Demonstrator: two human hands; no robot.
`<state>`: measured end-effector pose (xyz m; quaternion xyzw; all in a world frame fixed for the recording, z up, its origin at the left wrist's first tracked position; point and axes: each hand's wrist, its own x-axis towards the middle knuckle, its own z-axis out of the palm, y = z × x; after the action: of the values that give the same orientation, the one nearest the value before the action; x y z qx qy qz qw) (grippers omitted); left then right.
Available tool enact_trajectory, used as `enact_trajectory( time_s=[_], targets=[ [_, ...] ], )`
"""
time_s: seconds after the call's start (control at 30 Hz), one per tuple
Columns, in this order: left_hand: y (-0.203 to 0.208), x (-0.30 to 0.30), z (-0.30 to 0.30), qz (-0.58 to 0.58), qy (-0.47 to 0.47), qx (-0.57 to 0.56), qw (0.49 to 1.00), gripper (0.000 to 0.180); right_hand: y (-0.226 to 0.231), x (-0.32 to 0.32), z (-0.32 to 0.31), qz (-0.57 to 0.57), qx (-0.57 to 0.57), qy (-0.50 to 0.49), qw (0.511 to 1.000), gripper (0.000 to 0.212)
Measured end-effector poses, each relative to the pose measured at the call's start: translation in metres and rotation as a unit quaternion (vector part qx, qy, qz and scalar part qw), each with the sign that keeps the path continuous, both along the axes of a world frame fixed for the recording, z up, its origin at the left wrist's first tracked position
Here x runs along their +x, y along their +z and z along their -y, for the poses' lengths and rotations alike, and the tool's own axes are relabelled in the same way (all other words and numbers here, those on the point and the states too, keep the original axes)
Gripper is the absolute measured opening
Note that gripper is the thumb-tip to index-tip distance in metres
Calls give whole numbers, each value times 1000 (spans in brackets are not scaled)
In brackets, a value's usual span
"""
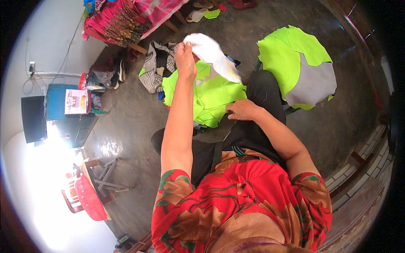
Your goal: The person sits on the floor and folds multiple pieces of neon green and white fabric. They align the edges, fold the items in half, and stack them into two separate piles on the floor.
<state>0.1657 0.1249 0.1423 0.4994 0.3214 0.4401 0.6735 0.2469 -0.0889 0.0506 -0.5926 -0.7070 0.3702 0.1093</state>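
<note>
My left hand (pixel 184 61) is raised, its fingers closed on the edge of a white fabric piece (pixel 211 51). That piece hangs down to the right over a pile of lime-green fabric pieces (pixel 217 97) in front of my lap. Some paler patches show within the pile. By my right thigh, my right hand (pixel 244 110) rests low with its fingers bent together at the pile's near right edge. Whatever those fingers pinch, if anything, is too small to make out.
At the right, a second stack of lime-green and grey fabric pieces (pixel 295 67) lies on a low support. Checked cloth (pixel 152 69) lies left of the pile. Beyond stands a table with a pink cover (pixel 158 14). A white box (pixel 76 102) and red chair (pixel 90 198) are at the left.
</note>
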Motion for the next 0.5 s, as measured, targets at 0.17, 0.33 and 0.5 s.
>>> enact_trajectory(
  time_s=[0.17, 0.33, 0.5],
  targets=[
    [24, 16, 15, 68, 80, 17, 994, 15, 4, 0, 1, -2, 1, -7, 1000, 29],
    [-64, -17, 21, 0, 141, -22, 990, 25, 5, 0, 0, 3, -5, -4, 1000, 30],
    [-146, -65, 28, -100, 204, -104, 968, 28, -1, -1, 0, 12, -5, 5, 1000, 31]
  ],
)
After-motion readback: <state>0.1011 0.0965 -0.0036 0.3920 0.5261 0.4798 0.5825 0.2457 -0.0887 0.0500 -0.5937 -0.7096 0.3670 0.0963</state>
